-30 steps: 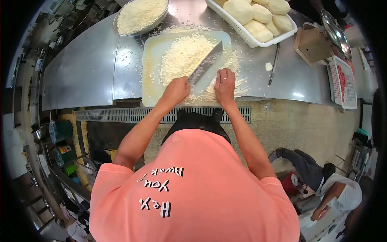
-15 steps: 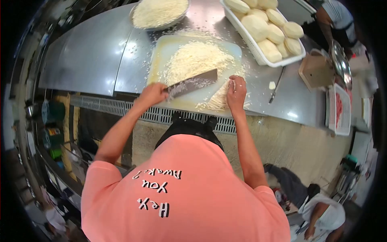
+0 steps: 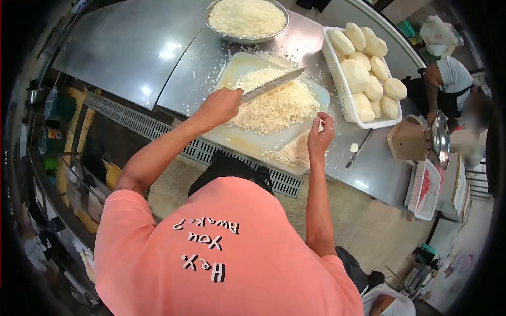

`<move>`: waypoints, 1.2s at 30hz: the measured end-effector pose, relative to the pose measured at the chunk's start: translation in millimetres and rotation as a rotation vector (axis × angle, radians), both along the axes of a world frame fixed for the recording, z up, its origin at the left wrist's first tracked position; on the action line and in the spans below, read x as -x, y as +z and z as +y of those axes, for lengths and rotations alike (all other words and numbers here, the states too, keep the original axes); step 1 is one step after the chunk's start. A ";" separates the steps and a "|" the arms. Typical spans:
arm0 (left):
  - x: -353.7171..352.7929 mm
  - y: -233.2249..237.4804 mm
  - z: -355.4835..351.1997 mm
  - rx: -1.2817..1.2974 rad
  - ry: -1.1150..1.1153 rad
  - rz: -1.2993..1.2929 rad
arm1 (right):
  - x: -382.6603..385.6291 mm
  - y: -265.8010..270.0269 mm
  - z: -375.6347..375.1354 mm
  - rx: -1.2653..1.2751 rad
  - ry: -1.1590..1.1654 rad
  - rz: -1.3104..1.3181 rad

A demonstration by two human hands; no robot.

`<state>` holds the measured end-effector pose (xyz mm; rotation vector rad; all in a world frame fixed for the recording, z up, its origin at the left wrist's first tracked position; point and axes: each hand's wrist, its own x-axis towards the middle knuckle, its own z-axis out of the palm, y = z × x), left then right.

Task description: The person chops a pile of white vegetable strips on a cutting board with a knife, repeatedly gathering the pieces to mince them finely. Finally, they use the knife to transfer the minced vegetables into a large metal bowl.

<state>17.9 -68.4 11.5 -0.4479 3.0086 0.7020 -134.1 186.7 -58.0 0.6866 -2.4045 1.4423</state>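
My left hand is closed round the handle of a cleaver. The broad blade points right, above a heap of finely chopped pale vegetable on a translucent cutting board. At the board's right edge is my right hand, its fingers curled in. Pale bits cling to these fingers; whether more is held inside is hidden. Close below and left of that hand lies a stack of thin sliced strips at the board's near right corner.
A metal bowl of chopped vegetable stands behind the board. To the right are a white basket of peeled roots and a thin dark tool. Another person works at the far right, near a metal lid.
The cleaver has gone up and its blade sits farther back over the heap. My right hand has come away from the strips. The whole view has turned and shifted.
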 end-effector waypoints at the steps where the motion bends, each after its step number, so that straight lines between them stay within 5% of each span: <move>1: -2.3 -2.4 2.9 0.000 0.045 0.044 | 3.6 0.5 -1.3 0.004 -0.015 -0.023; 5: 0.4 -36.3 -22.7 0.036 0.047 -0.029 | 21.5 -6.8 -10.7 0.034 -0.024 -0.104; 8: -0.2 -5.4 -22.9 -0.023 0.112 -0.012 | 46.8 -14.7 -15.4 0.077 0.016 -0.152; 15: 3.4 -25.1 -47.1 -0.017 0.162 -0.008 | 109.8 -74.0 -43.8 0.047 0.117 -0.183; 17: 3.2 -4.0 -54.3 -0.043 0.155 0.048 | 123.4 -110.8 -55.1 -0.516 -0.011 0.382; 18: 7.5 -3.9 -61.6 -0.036 0.157 0.048 | 119.7 -104.7 -67.0 -0.263 0.191 0.132; 21: 34.6 -25.5 -86.7 0.118 0.185 0.089 | 83.7 -54.0 -99.9 -0.094 0.510 -0.226; 24: 57.8 -56.2 -94.8 0.205 0.089 0.134 | 64.2 -24.5 -106.9 -0.046 0.717 -0.316; 29: 61.4 -59.0 -52.8 0.146 -0.165 0.181 | 39.1 -1.6 -91.2 0.121 0.742 -0.121; 33: 21.1 -20.8 -45.8 0.014 0.023 0.127 | 74.2 -11.5 -73.0 0.238 0.649 -0.092; 36: -39.3 -20.2 -56.7 -0.339 0.235 0.215 | 98.4 -15.8 -72.4 0.206 0.542 -0.239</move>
